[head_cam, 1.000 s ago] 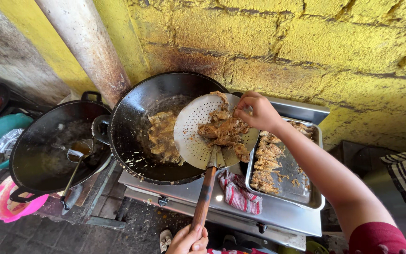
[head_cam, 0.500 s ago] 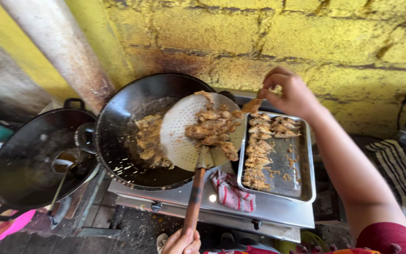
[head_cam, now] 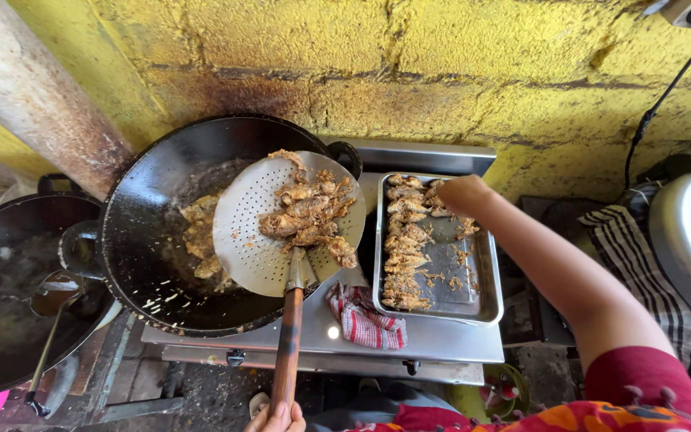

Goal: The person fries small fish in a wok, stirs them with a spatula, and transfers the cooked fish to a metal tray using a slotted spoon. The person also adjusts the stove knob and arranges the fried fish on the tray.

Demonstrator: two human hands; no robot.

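The right hand [head_cam: 464, 194] reaches over the metal tray [head_cam: 473, 312], its fingers bent down among the fried pieces [head_cam: 404, 248]; whether they pinch one I cannot tell. The left hand [head_cam: 275, 418] grips the skimmer [head_cam: 265, 232], loaded over the wok [head_cam: 145, 240]; unloading seems underway, calling for a steady skimmer

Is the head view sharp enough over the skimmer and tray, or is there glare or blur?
Head view: daylight is even, the perforated skimmer and its fried pieces look sharp; a small bright glint sits on the stove top beside the checked cloth; the steel tray reflects mildly; wide-angle bending shows at the edges.
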